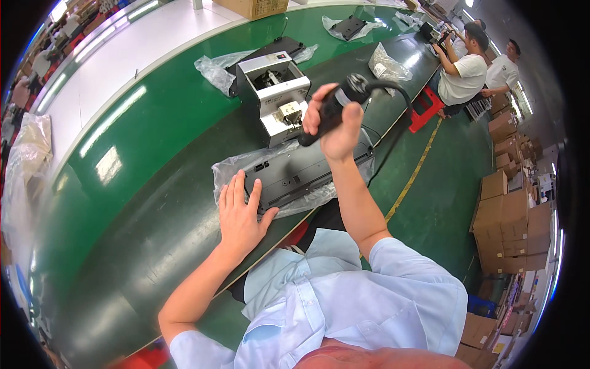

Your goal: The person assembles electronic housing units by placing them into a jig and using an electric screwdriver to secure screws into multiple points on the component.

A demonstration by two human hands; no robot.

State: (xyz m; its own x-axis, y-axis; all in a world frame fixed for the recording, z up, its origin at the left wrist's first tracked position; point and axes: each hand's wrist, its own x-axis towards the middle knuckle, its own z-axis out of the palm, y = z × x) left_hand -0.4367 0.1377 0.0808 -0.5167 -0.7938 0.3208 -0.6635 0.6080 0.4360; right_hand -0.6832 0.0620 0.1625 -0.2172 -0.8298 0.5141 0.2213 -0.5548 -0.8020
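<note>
A dark grey plastic panel with slots and small holes lies on a clear plastic bag on the bench. My left hand rests with fingers spread on the panel's left end. Raised above the panel's far side, my right hand is wrapped round a black corded electric screwdriver. Its thick cord loops to the right and hangs down. Just behind the panel stands a screw feeder, a metal box with an open top and a small block at its front.
Farther along the green bench lie another dark panel on plastic, a bagged bundle and a smaller dark part. At the right, a co-worker sits on a red stool. Cardboard boxes are stacked beyond the aisle.
</note>
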